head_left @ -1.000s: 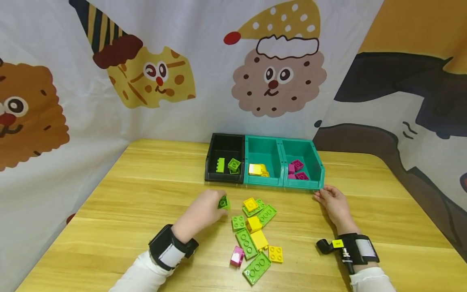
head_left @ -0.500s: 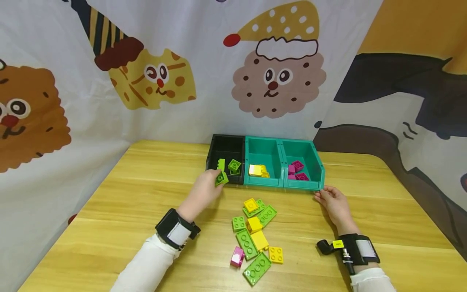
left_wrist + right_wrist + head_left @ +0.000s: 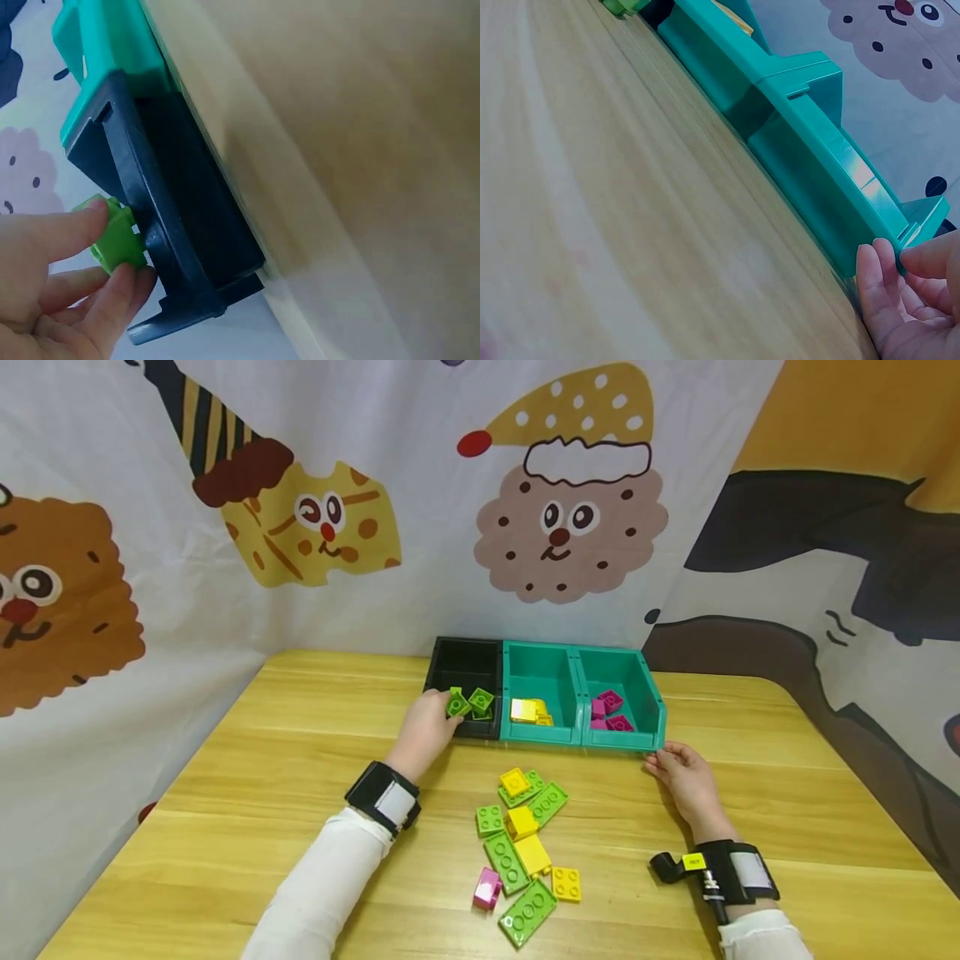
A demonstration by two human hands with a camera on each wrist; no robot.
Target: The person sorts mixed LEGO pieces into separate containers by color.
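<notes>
My left hand (image 3: 426, 727) pinches a green toy brick (image 3: 118, 238) between thumb and fingers, at the front wall of the black bin (image 3: 468, 660). In the left wrist view the brick is right by the bin's rim. Other green bricks (image 3: 482, 700) lie inside that bin. My right hand (image 3: 686, 781) is at the front right corner of the right teal bin (image 3: 626, 740). The right wrist view has its thumb and fingertips pinching that corner. Magenta bricks (image 3: 620, 723) lie in this bin; yellow bricks (image 3: 524, 710) lie in the middle teal bin (image 3: 542, 732).
In front of the bins, loose green bricks (image 3: 528, 912), yellow bricks (image 3: 532, 855) and one magenta brick (image 3: 487, 889) lie on the wooden table (image 3: 247, 793). A printed cloth (image 3: 427, 527) hangs behind the bins.
My left hand has carried the green brick from the table beside the pile forward to the black bin. The right hand has stayed at the teal bin's corner.
</notes>
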